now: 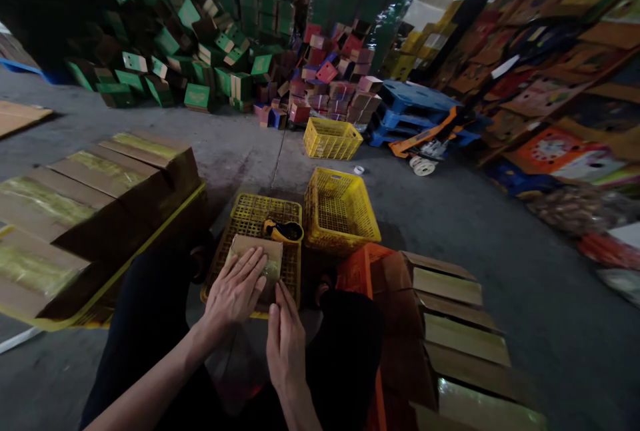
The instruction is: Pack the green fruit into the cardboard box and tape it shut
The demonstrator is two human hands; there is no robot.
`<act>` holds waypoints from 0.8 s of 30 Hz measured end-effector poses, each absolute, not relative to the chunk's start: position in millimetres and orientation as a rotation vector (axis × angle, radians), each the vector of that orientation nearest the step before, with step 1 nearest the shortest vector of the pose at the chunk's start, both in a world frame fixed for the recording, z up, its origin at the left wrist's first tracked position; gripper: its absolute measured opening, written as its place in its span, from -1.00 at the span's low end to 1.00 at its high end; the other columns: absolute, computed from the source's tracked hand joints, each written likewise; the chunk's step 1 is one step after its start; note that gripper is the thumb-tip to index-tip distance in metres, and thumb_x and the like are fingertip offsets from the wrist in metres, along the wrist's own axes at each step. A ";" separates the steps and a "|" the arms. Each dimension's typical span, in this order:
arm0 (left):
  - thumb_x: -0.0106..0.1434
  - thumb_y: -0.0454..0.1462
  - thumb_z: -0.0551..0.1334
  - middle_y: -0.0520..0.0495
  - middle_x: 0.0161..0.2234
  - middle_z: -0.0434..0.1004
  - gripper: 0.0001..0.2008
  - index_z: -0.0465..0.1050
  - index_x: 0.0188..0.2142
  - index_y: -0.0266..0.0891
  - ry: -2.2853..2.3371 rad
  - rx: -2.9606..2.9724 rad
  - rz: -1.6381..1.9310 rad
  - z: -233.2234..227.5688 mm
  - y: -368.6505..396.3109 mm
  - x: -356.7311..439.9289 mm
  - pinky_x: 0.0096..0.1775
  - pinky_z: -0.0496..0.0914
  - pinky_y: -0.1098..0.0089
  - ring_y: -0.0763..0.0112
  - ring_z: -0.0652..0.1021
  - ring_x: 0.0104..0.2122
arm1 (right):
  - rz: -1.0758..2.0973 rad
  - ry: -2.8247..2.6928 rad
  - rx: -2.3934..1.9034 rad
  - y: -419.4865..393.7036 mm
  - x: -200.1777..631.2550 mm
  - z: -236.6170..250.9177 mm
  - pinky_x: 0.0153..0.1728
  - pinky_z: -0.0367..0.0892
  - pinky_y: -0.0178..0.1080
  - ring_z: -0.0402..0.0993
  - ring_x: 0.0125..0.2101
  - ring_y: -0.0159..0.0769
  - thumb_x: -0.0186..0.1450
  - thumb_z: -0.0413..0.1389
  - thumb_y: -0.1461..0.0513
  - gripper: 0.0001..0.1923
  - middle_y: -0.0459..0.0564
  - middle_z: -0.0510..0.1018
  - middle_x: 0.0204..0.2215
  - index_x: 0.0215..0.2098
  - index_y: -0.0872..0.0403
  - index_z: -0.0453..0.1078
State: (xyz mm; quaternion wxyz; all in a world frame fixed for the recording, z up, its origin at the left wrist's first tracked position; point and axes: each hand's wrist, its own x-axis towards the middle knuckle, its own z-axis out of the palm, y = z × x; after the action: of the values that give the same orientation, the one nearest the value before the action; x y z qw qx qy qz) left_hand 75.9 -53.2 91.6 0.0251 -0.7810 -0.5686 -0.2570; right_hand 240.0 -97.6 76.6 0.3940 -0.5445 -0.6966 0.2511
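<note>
On the near edge of an upturned yellow crate (pixel 250 214), the left hand (pixel 235 294) lies flat, fingers spread, pressing a small cardboard box (pixel 265 251); the right hand (pixel 286 341), fingers straight, touches its near side. A tape dispenser (pixel 283 231) sits beyond. Around it lie concrete floor (pixel 500 264), another yellow basket (pixel 340 211) and stacked flat cartons (pixel 85 191).

Green boxes (pixel 165 51) and red boxes (pixel 330 78) are piled at the floor's far edge. Blue pallets (pixel 415 108) are stacked beside a yellow crate (pixel 331 138). Flattened cartons (pixel 85 198) are stacked left.
</note>
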 end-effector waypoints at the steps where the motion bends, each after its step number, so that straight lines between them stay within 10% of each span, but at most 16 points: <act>1: 0.46 -0.23 0.01 -0.13 0.33 0.26 -0.51 0.23 0.34 -0.22 -1.751 -2.416 -0.796 90.7 -53.0 75.1 0.29 0.22 0.04 0.15 0.32 0.31 | 0.633 -1.751 -1.378 -97.4 239.7 77.4 0.23 0.35 -0.09 0.36 0.24 -0.21 0.51 -0.09 0.19 -0.55 0.06 0.41 0.25 0.34 -0.01 0.25; 24: 0.47 -0.13 0.04 -0.07 0.36 0.19 -0.49 0.19 0.37 -0.06 -1.748 -2.456 -0.793 92.0 -53.9 66.2 0.30 0.18 0.04 0.13 0.30 0.32 | 0.680 -1.654 -1.338 -39.1 221.3 84.9 0.24 0.31 -0.07 0.39 0.19 -0.19 0.53 -0.16 0.07 -0.53 0.12 0.45 0.19 0.25 0.04 0.37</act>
State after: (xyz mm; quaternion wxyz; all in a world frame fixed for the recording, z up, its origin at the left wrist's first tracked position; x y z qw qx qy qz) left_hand 66.2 -53.9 92.0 0.0123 -0.7878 -0.5608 -0.2545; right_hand 221.3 -39.1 84.9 0.4388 -0.5383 -0.6654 0.2737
